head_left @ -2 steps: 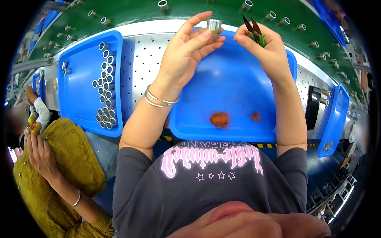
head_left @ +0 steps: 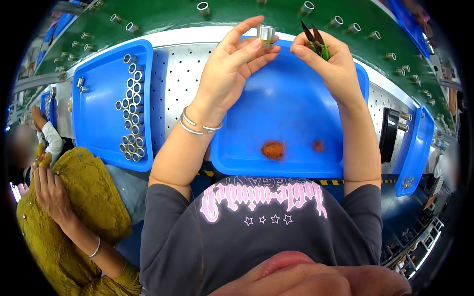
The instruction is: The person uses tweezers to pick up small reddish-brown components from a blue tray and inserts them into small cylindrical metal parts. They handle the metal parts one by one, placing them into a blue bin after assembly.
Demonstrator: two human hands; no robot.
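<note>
Between the thumb and fingers of my left hand [head_left: 222,71] is a short silvery metal sleeve [head_left: 266,33] with a yellowish band near its lower end. My right hand [head_left: 338,69] is closed around a pair of small thread snips [head_left: 321,45] with green handles. Their dark pointed blades stick up, slightly apart, and do not touch the sleeve. Both hands are raised over the far part of a blue tray [head_left: 286,111]. A larger reddish-brown clump [head_left: 273,149] and a smaller one [head_left: 318,145] lie in its near part.
To the left, a blue tray [head_left: 98,133] holds several metal sleeves [head_left: 132,107]. More sleeves [head_left: 203,8] stand on the green surface [head_left: 237,15] beyond. A black object [head_left: 389,133] and another blue tray [head_left: 412,153] are at right. A co-worker's hand [head_left: 52,195] is at lower left.
</note>
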